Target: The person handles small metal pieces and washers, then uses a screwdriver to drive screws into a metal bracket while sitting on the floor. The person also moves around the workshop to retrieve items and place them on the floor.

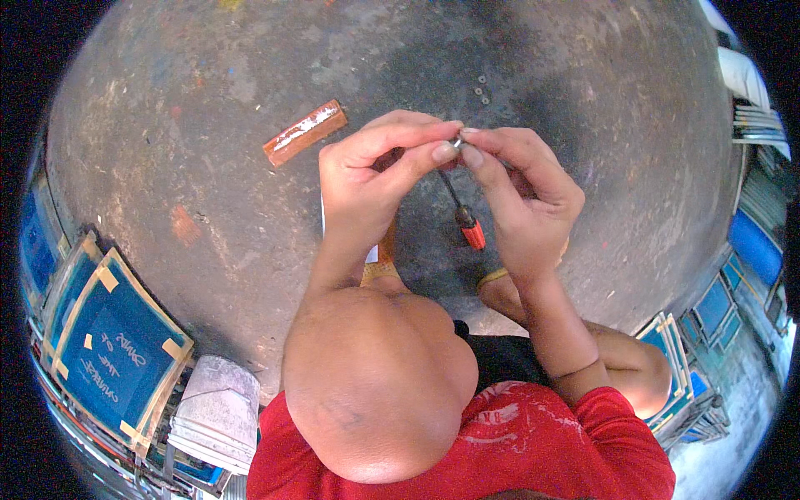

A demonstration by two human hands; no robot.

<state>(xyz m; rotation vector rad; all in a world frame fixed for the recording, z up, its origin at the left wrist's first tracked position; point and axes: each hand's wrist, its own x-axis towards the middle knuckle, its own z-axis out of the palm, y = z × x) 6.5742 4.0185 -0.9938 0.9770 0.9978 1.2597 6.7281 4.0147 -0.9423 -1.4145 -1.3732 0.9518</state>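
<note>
Item: screwdriver (463, 213), slim dark shaft, orange-red handle at the lower end. It hangs tip-up, held above the concrete floor (208, 125), in front of my raised knee.

Left hand (367, 179): I see it raised and curled, thumb and forefinger pressed together at the shaft's upper end. A small pale part (457, 142), possibly a screw, shows between the fingertips; too small to name surely.

Right hand (521, 196): raised opposite, wrist bent inward, thumb and forefinger pinched on the same spot, tips touching the left hand's. The other fingers curl loosely behind the shaft. I cannot tell which hand carries the tool's weight.

Both forearms rise from the lower edge and meet in a narrow peak over the floor.

Risks, as I judge them:
- The small part sits in a fingertip pinch only. A slip would drop it onto the mottled grey floor, where it would be hard to find.
- The handle dangles free. If the pinch eases, the screwdriver falls toward my foot or sandal (379, 267) below.
- The tip lies close to bare finger pads; a sudden push could jab them.

Nearby: a brick (305, 132) well left of the hands, tiny rings (481, 89) on the floor beyond, blue framed screens (112, 350) stacked at lower left, a pale bucket (217, 412) beside them.
</note>
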